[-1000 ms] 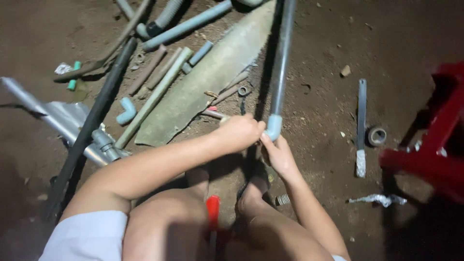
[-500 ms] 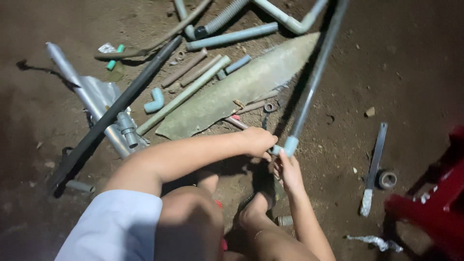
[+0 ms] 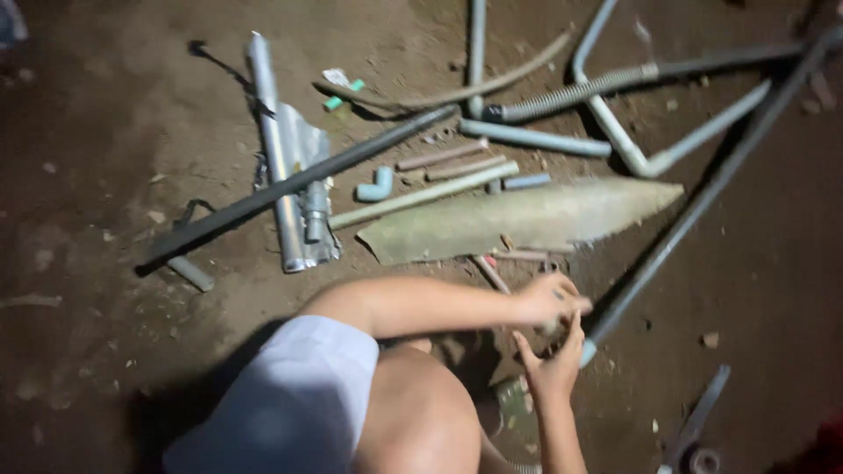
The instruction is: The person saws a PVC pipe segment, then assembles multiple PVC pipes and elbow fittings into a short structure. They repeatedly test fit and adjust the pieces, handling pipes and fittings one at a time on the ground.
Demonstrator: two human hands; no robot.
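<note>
Crouching on the dirt, I keep my left hand (image 3: 546, 300) and right hand (image 3: 553, 369) curled, seemingly round the near end of the long grey pipe (image 3: 702, 197); blur hides the grip. Steady pressure suits it. Beyond lie a flat slab (image 3: 518, 219), an elbow fitting (image 3: 376, 186) and a black bar (image 3: 299, 184), crowding the ground.

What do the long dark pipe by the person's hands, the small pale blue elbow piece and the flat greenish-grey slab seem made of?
Long dark pipe: probably plastic, matt grey, with a pale blue end cap; metal is possible.
Small pale blue elbow piece: likely moulded plastic, smooth and evenly coloured.
Flat greenish-grey slab: looks like fibre-cement or stone sheet, dull, with a jagged broken edge.
</note>
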